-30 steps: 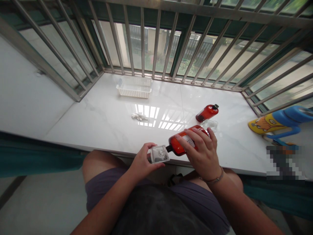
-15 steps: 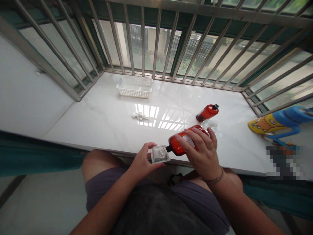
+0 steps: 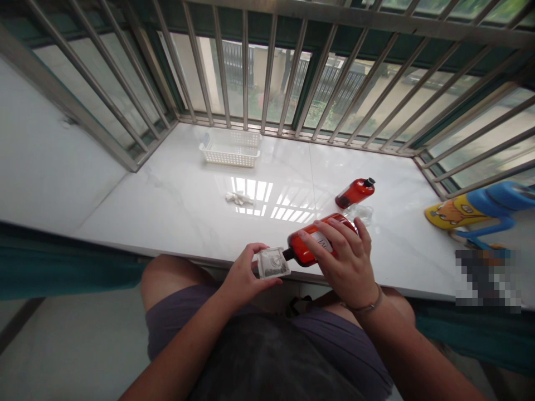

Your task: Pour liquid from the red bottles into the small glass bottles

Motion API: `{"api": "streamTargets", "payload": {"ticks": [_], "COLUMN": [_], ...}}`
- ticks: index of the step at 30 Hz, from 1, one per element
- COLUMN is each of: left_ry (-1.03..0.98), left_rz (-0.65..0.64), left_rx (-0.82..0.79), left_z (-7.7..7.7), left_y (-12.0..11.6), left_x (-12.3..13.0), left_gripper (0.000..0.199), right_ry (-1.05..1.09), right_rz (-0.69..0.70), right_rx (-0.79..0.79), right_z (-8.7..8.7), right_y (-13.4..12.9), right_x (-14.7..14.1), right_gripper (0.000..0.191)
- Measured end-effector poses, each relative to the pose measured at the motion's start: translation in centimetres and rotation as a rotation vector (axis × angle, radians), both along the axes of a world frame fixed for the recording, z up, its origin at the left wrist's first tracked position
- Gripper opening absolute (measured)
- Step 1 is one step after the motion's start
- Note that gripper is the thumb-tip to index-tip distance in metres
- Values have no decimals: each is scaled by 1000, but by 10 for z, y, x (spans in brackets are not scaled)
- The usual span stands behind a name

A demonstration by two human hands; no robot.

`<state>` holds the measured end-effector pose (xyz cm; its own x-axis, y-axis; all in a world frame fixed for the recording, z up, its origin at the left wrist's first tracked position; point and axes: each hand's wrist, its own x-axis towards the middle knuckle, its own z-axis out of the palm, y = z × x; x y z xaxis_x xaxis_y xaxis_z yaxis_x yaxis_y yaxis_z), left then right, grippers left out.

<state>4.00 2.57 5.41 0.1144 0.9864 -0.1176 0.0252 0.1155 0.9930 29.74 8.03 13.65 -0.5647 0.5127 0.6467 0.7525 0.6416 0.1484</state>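
Note:
My left hand (image 3: 246,278) is closed around a small square clear container (image 3: 273,263), fingers at its far side and thumb at its near side. Dark matter shows inside it. In my right hand (image 3: 345,256) is a red-orange bottle (image 3: 304,245) with a white label and a black neck. The bottle lies tilted, its neck pointing left at the container's upper right rim. Whether liquid is flowing I cannot tell. Behind my right hand stands a second red bottle (image 3: 355,192) with a black top, beside a clear piece (image 3: 360,213).
A white perforated basket (image 3: 230,157) sits near the window bars (image 3: 271,72). Crumpled white tissue (image 3: 239,197) lies on the white marble-patterned sill (image 3: 167,206). To the right are a yellow and blue flask (image 3: 463,209) and a blurred-out dark object (image 3: 487,281).

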Motion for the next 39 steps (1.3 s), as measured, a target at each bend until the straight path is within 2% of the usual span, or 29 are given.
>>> {"api": "streamTargets", "payload": {"ticks": [7, 39], "left_ry": [10, 43], "left_rz": [-2, 12], "left_rx": [27, 44], "left_z": [-2, -5], "left_y": [0, -2], "left_x": [0, -1], "left_gripper": [76, 77], "right_ry": [-6, -40], "right_rz": [14, 60], "right_rx": [7, 40], "right_z": [1, 0], "right_y": [0, 3], "right_x": [-1, -2], "right_gripper": [47, 47]}}
